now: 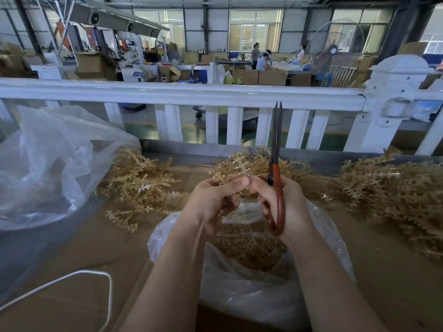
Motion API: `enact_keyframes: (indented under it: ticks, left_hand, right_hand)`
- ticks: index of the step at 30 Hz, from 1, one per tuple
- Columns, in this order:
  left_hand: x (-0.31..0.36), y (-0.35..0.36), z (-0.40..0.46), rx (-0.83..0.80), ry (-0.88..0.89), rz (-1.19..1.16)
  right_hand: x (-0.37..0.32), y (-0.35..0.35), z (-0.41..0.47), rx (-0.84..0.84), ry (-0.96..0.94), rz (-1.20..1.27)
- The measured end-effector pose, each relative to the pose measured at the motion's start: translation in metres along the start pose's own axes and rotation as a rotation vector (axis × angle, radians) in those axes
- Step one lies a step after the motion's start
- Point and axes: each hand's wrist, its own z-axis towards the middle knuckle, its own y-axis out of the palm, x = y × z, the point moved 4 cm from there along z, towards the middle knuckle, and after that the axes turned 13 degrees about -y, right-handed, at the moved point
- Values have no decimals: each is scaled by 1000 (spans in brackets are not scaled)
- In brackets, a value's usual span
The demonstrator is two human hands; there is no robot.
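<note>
Right hand grips red-handled scissors, blades up; left hand pinches pale sprig.

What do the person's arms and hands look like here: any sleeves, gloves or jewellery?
The left arm and right arm are bare to the picture's bottom edge; no sleeve or cuff shows. The left hand and right hand wear no gloves, and no watch, bracelet or ring is visible. The fingers carry no tape or plasters.

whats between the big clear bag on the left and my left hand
A loose pile of tan plastic sprigs lies between the big clear bag and the left hand, as the head view shows.
</note>
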Motion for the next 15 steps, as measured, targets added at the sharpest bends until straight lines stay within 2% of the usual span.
enact_keyframes:
  ticks: [4,15]
  left_hand:
    - [-3,7,-3,-4,-19,76]
    - [3,6,-6,67,26,25]
  right_hand:
    - [0,0,0,4,2,55]
    - [-2,1,0,-23,22,7]
